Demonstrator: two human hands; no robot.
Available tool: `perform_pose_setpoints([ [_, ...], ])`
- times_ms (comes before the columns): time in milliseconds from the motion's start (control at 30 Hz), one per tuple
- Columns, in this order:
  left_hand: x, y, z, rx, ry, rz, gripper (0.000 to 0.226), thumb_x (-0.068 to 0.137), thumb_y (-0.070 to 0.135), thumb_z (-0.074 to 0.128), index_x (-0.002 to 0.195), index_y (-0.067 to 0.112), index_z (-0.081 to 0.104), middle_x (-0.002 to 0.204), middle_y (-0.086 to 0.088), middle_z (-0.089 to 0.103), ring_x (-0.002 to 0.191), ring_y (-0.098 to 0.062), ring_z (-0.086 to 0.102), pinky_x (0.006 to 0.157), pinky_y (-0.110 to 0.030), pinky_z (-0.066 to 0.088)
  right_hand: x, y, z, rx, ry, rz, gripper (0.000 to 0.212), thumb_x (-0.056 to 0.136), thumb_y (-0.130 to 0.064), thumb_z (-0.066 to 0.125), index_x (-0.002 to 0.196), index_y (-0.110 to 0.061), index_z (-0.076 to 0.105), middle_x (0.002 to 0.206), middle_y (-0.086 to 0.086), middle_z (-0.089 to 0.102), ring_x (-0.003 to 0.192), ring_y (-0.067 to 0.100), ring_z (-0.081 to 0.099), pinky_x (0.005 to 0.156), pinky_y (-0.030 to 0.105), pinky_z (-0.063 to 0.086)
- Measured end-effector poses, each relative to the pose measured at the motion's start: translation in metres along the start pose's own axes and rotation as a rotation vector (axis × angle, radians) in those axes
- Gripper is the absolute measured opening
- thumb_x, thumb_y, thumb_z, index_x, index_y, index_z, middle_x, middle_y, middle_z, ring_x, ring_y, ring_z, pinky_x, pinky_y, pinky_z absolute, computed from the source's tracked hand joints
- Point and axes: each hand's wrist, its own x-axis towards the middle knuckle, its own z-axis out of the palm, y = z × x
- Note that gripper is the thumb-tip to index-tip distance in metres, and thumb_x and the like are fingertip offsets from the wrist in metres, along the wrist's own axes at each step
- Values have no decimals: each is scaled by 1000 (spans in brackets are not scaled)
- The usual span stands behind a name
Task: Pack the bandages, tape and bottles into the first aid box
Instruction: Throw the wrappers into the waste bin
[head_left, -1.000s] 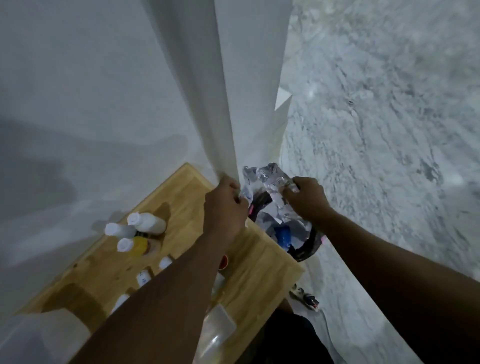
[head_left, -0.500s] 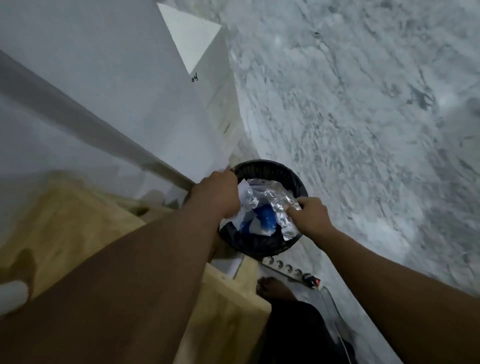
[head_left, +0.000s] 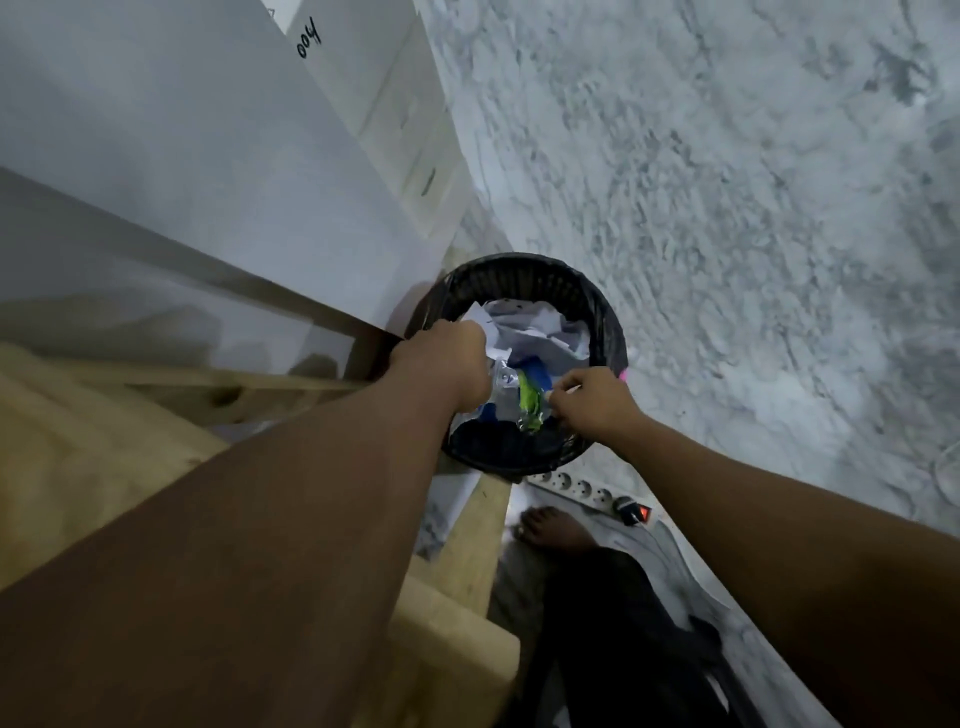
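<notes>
The person is bending over the bin (head_left: 519, 262) on the floor, and both arms are reaching down into it, nearly straight. The left hand (head_left: 447, 358) is hanging knuckles-up over the near-left rim with its fingers tucked under, so I cannot tell whether it is gripping anything. The right hand (head_left: 592, 402) is curling its fingers at the edge of a clear wrapper (head_left: 506, 379) lying among crumpled paper (head_left: 524, 322). I cannot tell whether it is pinching it or only touching.

The box, bandages, tape and bottles are not showing anywhere here. The table (head_left: 452, 649) is sitting to the person's left and above the bin, its top mostly blurred. By my guess, packing is going to mean bringing the hands up and leftward, and the left arm is lying nearer the table.
</notes>
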Motion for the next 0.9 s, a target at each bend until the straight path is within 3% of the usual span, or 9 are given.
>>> perform_pose_setpoints([
  [67, -2, 3, -2, -42, -32, 16, 24, 88, 21, 62, 71, 15, 46, 91, -23, 58, 88, -35, 64, 77, -44, 55, -1, -2, -4, -16, 13, -13, 34, 87, -20, 58, 96, 12, 64, 92, 32, 67, 64, 25, 54, 58, 42, 46],
  [133, -6, 4, -4, -82, -62, 38, 14, 86, 25, 68, 87, 13, 60, 91, -17, 64, 86, -33, 64, 77, -43, 57, -4, -6, -9, -28, 19, -26, 33, 87, -20, 56, 95, 11, 65, 93, 33, 67, 65, 29, 57, 59, 40, 46],
  [200, -10, 2, -6, -101, -79, 52, 27, 85, 28, 72, 105, 13, 64, 103, -10, 66, 90, -29, 64, 82, -42, 58, -8, -11, -12, -46, 18, -39, 31, 88, -18, 56, 93, 11, 66, 93, 32, 68, 75, 42, 66, 64, 48, 55],
  [267, -15, 0, -9, -99, -76, 55, 34, 86, 30, 71, 114, 11, 63, 110, -10, 66, 95, -29, 64, 87, -43, 57, -16, -18, -15, -59, 30, -51, 28, 89, -15, 57, 92, 10, 67, 92, 30, 69, 86, 45, 67, 73, 52, 57],
  [400, -31, -6, -21, -146, -65, 49, 37, 90, 29, 67, 121, 10, 62, 116, -13, 66, 101, -29, 65, 90, -43, 57, -27, -32, -17, -57, 52, -72, 24, 89, -18, 58, 92, 4, 68, 88, 25, 71, 84, 40, 68, 78, 51, 59],
  [500, -49, -12, -35, -157, -31, 66, 33, 91, 32, 65, 113, 8, 62, 117, -13, 65, 101, -28, 63, 87, -39, 56, -35, -54, -18, -53, 47, -116, 13, 88, -22, 58, 94, -13, 65, 88, 17, 71, 81, 34, 68, 75, 49, 60],
  [600, -69, -23, -52, -160, 75, 62, 33, 91, 39, 63, 113, 15, 61, 116, -7, 62, 98, -25, 59, 74, -32, 48, -47, -86, -18, -65, 80, -209, 10, 87, -26, 56, 95, -25, 62, 91, 13, 70, 79, 29, 67, 74, 45, 59],
  [767, -118, -41, -83, -178, 319, 51, 39, 91, 42, 61, 124, 22, 56, 117, -6, 61, 97, -25, 61, 84, -41, 54, -81, -156, -11, -50, 181, -417, 17, 90, -20, 54, 104, -22, 63, 88, 3, 68, 75, 18, 65, 74, 37, 57],
  [900, -165, -59, -106, -192, 513, 10, 46, 95, 40, 59, 137, 26, 49, 130, -3, 62, 108, -23, 62, 85, -35, 52, -116, -213, -4, -69, 239, -589, 20, 93, -18, 57, 112, -19, 62, 83, 3, 70, 71, 17, 66, 74, 36, 58],
])
